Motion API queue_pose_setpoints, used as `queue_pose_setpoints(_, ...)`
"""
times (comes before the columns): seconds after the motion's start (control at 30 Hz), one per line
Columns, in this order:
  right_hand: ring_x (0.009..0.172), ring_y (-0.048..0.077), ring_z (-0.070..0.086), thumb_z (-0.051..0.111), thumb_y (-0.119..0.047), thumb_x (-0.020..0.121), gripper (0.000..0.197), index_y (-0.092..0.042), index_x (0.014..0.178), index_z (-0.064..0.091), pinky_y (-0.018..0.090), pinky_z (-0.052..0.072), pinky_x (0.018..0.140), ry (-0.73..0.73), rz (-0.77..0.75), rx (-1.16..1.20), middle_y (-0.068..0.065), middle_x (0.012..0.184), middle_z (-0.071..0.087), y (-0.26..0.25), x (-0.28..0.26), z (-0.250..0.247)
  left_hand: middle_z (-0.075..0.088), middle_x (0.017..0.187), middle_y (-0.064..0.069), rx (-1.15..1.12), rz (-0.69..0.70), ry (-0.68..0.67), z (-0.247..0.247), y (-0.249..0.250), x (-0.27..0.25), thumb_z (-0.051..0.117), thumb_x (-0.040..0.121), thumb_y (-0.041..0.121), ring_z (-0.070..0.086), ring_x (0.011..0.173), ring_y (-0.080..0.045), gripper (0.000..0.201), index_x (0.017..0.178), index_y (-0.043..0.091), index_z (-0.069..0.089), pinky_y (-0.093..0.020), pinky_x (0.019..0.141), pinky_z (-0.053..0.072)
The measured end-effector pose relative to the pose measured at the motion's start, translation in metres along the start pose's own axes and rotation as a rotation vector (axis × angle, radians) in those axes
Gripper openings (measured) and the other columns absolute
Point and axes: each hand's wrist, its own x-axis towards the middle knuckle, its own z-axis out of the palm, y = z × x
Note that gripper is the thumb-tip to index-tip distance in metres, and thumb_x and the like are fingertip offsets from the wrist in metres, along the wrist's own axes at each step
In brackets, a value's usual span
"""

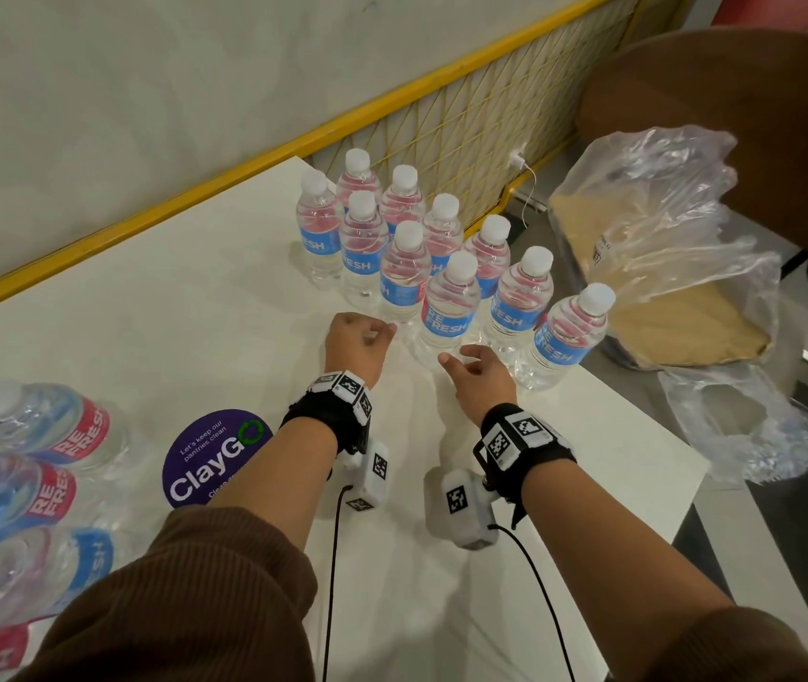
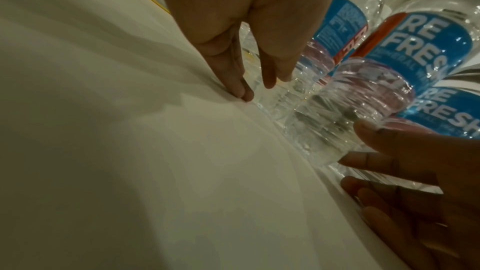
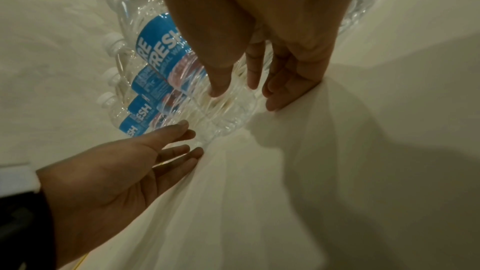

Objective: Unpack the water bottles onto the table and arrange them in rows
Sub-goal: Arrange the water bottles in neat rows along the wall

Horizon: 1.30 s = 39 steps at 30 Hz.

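Several upright water bottles with blue and red labels stand in two slanted rows on the white table (image 1: 195, 312). The nearest bottle of the left row (image 1: 449, 307) (image 2: 350, 110) (image 3: 223, 114) stands between my hands. My left hand (image 1: 360, 339) (image 2: 257, 81) (image 3: 166, 147) is low at its left, fingers straight, tips down at the table. At its right is my right hand (image 1: 476, 369) (image 3: 249, 87) (image 2: 389, 161), fingers loosely spread, the thumb at the bottle's lower wall. Neither hand grips anything. Several more bottles (image 1: 55, 430) lie on their sides at the near left.
A crumpled clear plastic wrap over a cardboard tray (image 1: 663, 248) sits just off the table's right edge (image 1: 638, 411). A purple round sticker (image 1: 217, 457) is on the table near my left forearm. A yellow-framed mesh panel (image 1: 466, 125) runs behind the rows.
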Motion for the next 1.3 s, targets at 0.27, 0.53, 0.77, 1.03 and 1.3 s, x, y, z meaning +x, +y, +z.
queue_pose_setpoints(0.27,0.098,0.026,0.064,0.065,-0.056,0.076,0.067,-0.029,0.134,0.044,0.043,0.051,0.093,-0.062,-0.010,-0.035,0.006,0.099,0.062,-0.006,0.002,-0.004,0.037,0.144,-0.002,-0.075,0.059,-0.118,0.007,0.014,0.000,0.074,0.079,0.018,0.047,0.124,-0.021,0.010,0.084,0.026,0.070,-0.039,0.103,0.043)
queue_pose_setpoints(0.53,0.094,0.026,0.064,0.064,-0.057,0.078,0.067,-0.030,0.135,0.043,0.040,0.052,0.092,-0.076,-0.025,-0.077,0.009,0.104,0.064,-0.007,0.003,-0.005,0.035,0.143,-0.006,0.096,0.137,-0.078,0.014,0.013,-0.009,0.067,0.081,0.008,0.047,0.119,-0.026,0.037,0.116,0.020,0.067,-0.038,0.105,0.040)
queue_pose_setpoints(0.77,0.097,0.025,0.063,0.062,-0.057,0.079,0.067,-0.028,0.136,0.043,0.034,0.050,0.091,-0.060,-0.021,-0.091,0.006,0.101,0.062,-0.008,0.003,-0.005,0.030,0.140,-0.006,0.130,0.165,-0.102,0.012,0.010,-0.017,0.065,0.082,0.007,0.048,0.116,-0.024,0.040,0.121,0.017,0.064,-0.035,0.105,0.041)
queue_pose_setpoints(1.03,0.121,0.029,0.052,0.059,-0.064,0.077,0.075,-0.032,0.140,0.035,0.041,0.043,0.102,-0.051,0.007,-0.136,0.011,0.134,0.051,-0.011,0.005,-0.001,0.026,0.150,-0.005,0.116,0.172,-0.124,0.011,0.002,-0.017,0.064,0.082,0.007,0.041,0.129,-0.026,0.044,0.124,0.021,0.062,-0.038,0.109,0.038)
queue_pose_setpoints(1.3,0.124,0.031,0.047,0.058,-0.071,0.070,0.074,-0.034,0.132,0.041,0.043,0.042,0.103,-0.032,0.060,-0.181,0.009,0.134,0.047,-0.015,0.007,0.005,0.012,0.158,-0.002,0.210,0.163,-0.187,0.010,0.000,-0.010,0.063,0.082,0.009,0.030,0.139,-0.027,0.055,0.134,0.024,0.052,-0.043,0.112,0.034)
